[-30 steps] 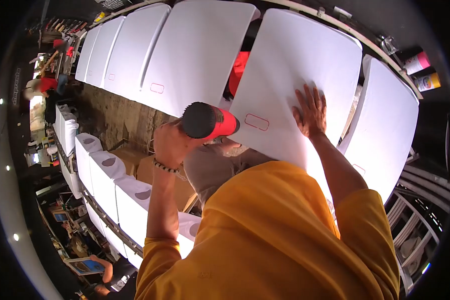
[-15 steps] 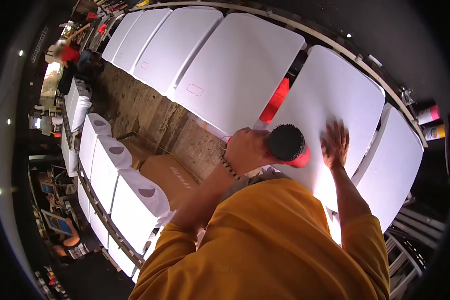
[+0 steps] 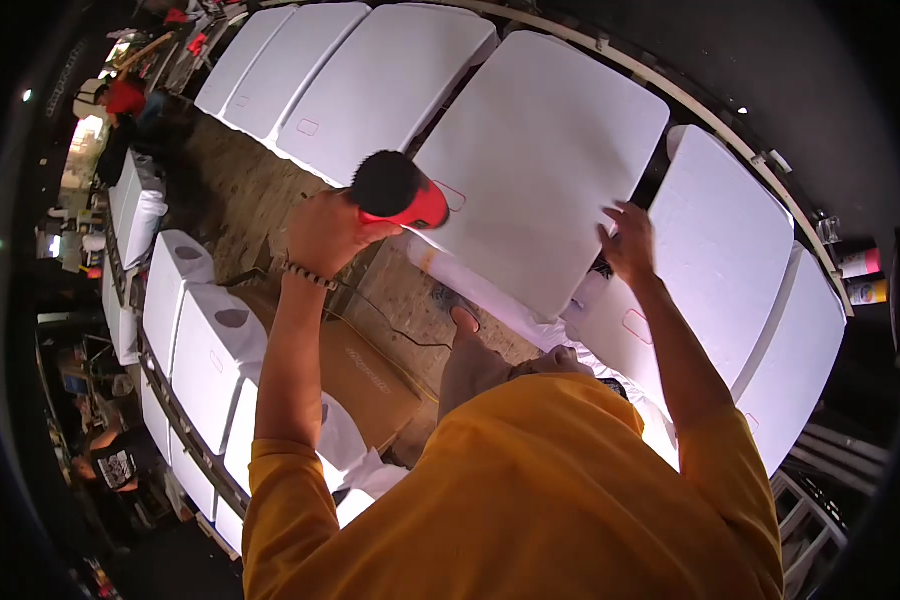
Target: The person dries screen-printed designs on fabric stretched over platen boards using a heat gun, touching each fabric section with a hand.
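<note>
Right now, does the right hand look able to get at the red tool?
Probably yes: the right hand looks empty, and only open space above the white panel separates them. The left hand grips the tool, though, so it would likely need to let go.

The only view looks from the person's head, forward and steeply down over the yellow shirt (image 3: 510,490). Its very wide, rounded lens bows the row of white boards (image 3: 550,150) and darkens the corners. The left hand (image 3: 328,235) and right hand (image 3: 630,245) appear close; the room recedes toward the upper left.
</note>
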Demonstrator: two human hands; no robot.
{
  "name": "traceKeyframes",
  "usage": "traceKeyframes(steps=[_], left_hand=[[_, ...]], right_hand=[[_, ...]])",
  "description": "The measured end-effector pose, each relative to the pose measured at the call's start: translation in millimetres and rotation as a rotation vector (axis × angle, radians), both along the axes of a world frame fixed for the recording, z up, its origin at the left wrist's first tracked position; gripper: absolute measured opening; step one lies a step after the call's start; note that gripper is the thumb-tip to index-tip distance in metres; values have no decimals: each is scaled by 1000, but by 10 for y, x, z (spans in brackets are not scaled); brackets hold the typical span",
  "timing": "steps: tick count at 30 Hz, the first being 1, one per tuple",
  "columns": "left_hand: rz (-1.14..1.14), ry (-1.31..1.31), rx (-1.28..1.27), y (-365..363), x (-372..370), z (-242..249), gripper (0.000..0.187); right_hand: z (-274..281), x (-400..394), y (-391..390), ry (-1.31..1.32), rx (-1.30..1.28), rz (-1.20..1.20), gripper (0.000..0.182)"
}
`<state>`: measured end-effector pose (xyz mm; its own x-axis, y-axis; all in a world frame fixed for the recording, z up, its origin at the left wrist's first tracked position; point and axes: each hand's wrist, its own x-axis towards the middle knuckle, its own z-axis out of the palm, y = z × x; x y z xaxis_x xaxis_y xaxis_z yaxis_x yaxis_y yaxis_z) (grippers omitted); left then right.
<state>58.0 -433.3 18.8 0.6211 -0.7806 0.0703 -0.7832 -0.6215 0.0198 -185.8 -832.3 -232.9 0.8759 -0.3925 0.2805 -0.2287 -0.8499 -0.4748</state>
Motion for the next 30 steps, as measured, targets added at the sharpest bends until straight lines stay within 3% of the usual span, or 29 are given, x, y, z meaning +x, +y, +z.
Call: traceKeyframes(steps=[4,8,13,21,30], left_hand=[[-66,19,-172,-80,400,-243,57],[-148,140,-235,-153,617,-364,50],[-211,217,-220,-197,853,-372,40],[-272,342,-263,-189,1185,-444,35],[-401,273,-138,-205,1505,-356,34]], right_hand=[[90,1219,635,167,-48,49,53],[-42,1726,758,290,-141,-84,60],[-26,1780,841,407,-234,-168,62],[-40,1745,868,350,-231,-185,61],[-34,1739,880,255,-242,-185,60]])
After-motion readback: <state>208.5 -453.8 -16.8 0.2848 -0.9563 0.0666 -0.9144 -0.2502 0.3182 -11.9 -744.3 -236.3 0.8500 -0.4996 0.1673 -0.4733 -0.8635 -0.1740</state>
